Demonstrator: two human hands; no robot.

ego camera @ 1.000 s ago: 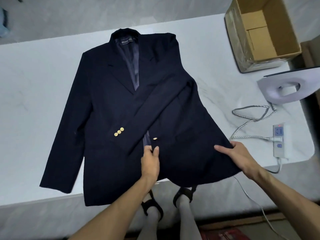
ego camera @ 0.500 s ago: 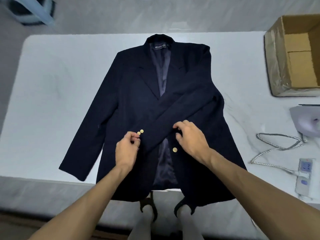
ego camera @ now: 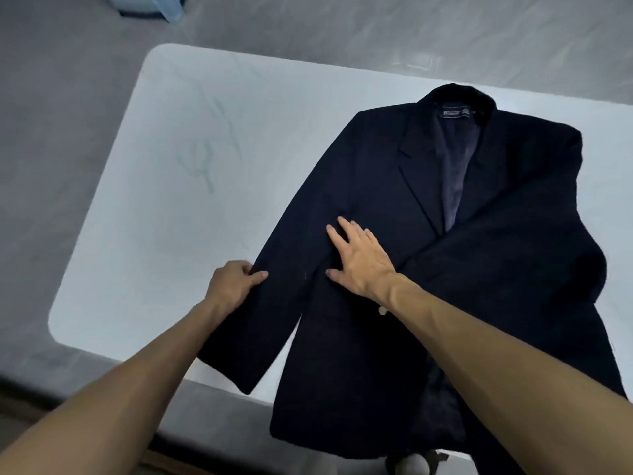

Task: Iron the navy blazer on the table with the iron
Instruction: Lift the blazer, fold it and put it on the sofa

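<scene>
Looking at navy blazer (ego camera: 496, 286) laid front-up on white desk (ego camera: 205, 166), shifted to right side, hem hanging over near edge. Dark matte cloth, no sheen. Shows notched lapels open on bluish lining (ego camera: 452, 173), label (ego camera: 455, 113) just under collar. Has far sleeve folded diagonally across chest, other sleeve (ego camera: 274, 320) stretched straight down toward near desk edge, cuff at that edge. Shows one pale button (ego camera: 382, 310) right beside right forearm.

Pressing flat on front panel with right hand (ego camera: 363, 258), fingers straight and spread, gripping nothing. Pinching outer edge of stretched sleeve with left hand (ego camera: 229, 286), fingers curled at cloth edge, thumb on top.

Grey floor (ego camera: 51, 132) around desk. Pale blue object (ego camera: 150, 5) cut off at top edge, can't tell what.
</scene>
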